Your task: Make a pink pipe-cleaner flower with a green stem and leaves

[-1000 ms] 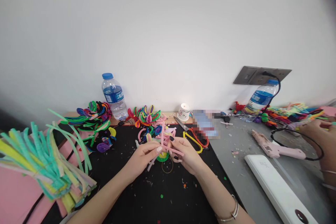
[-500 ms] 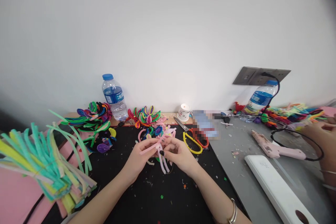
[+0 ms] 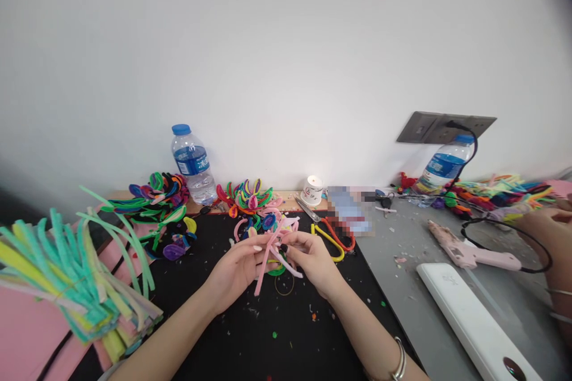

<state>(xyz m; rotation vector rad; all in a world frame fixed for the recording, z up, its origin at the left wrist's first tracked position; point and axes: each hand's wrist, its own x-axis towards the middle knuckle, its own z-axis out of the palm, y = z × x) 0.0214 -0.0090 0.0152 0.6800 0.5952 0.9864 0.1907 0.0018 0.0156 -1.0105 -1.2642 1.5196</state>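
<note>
Pink pipe cleaners (image 3: 264, 274) cross between my two hands, low over the black mat. Several of their ends hang down, and a paler pinkish-white one (image 3: 290, 266) slants to the right. My left hand (image 3: 236, 268) grips them near the crossing, with its fingers partly behind the strands. On the other side, my right hand (image 3: 315, 262) pinches them between thumb and fingers; its dark thumbnail shows. Just behind the hands lie finished loops of coloured pipe cleaners (image 3: 269, 221). A thin elastic-looking ring (image 3: 285, 293) rests below the strands.
A bundle of pastel pipe cleaners (image 3: 84, 286) fills the left side. Scissors (image 3: 333, 241) with yellow and red handles lie behind my right hand, near a paper cup (image 3: 311, 190). A water bottle (image 3: 192, 164) stands at the wall. Rightward are a pink glue gun (image 3: 482, 256) and another person's hand (image 3: 547, 232).
The pink strands have turned: one end now points down-left and the pale one down-right. My left fingers have straightened and opened somewhat. The other person's hand has barely moved.
</note>
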